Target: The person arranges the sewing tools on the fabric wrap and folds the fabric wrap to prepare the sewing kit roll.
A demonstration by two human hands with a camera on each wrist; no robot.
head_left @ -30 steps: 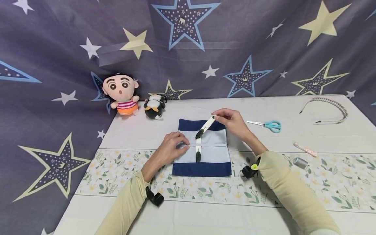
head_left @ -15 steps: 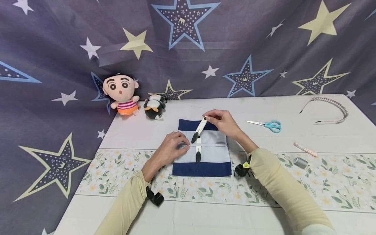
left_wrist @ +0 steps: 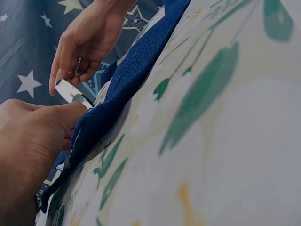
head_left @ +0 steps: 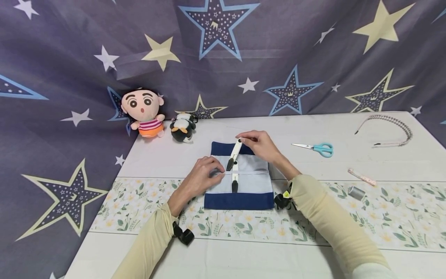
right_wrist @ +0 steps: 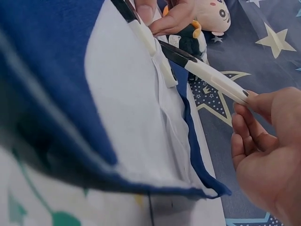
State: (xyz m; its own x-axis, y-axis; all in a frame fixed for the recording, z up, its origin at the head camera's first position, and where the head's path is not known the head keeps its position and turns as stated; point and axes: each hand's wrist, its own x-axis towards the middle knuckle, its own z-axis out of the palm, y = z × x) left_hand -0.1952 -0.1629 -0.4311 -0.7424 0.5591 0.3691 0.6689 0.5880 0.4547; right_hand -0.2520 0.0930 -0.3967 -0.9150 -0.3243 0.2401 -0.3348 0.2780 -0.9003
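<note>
A navy-and-white cloth piece [head_left: 253, 183] lies flat, with a raised seam across its white middle. My left hand [head_left: 203, 174] is at its left side, thumb and forefinger pinching the cloth at the seam. My right hand [head_left: 260, 145] pinches the end of a slim white stick with a black tip [right_wrist: 214, 77] and holds it slanted over the cloth. The black tip points down toward the seam, near the left fingertips. A second white stick with a black tip [head_left: 235, 178] lies across the seam on the cloth, black end toward me.
Right of the cloth are blue-handled scissors [head_left: 322, 149], a headband [head_left: 405, 131], a small pinkish stick [head_left: 362, 177] and a grey thread spool [head_left: 356, 193]. A plush doll [head_left: 145, 112] and a plush penguin [head_left: 182, 128] sit back left against a starry curtain [head_left: 132, 23].
My right hand has moved left and slightly down with the white stick, bringing its black tip closer to the seam and standing it steeper. The left hand stays where it was.
</note>
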